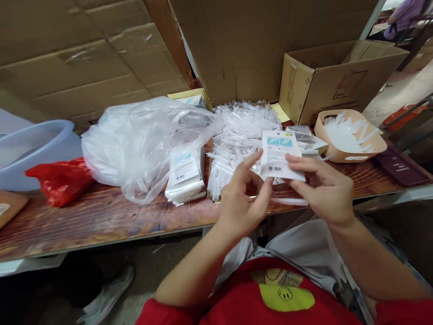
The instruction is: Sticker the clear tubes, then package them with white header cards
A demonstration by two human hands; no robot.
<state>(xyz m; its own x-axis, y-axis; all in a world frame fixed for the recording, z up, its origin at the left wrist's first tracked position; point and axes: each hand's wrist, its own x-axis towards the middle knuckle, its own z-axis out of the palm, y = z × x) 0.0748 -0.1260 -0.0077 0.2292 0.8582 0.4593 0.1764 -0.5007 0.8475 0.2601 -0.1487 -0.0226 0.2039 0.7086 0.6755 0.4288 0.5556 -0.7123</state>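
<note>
A white printed card (279, 158) with blue pictures and a barcode is held up in front of me, above the table edge. My right hand (326, 187) pinches its right side between thumb and fingers. At the card's left edge, the index finger and thumb of my left hand (241, 196) close on it, the other fingers curled. A thin whitish plastic tube (291, 201) lies crosswise below the card, between the hands; its left part passes behind my left thumb, and I cannot tell which fingers hold it. Behind the card spreads a large pile of clear plastic tubes (245, 122).
Left of the pile lie a stack of packaged cards (184, 169), a white plastic bag (135, 140), a red bag (64, 180) and a blue basin (40, 149). To the right stand a peach tub (355, 155) of white pieces and an open carton (345, 85).
</note>
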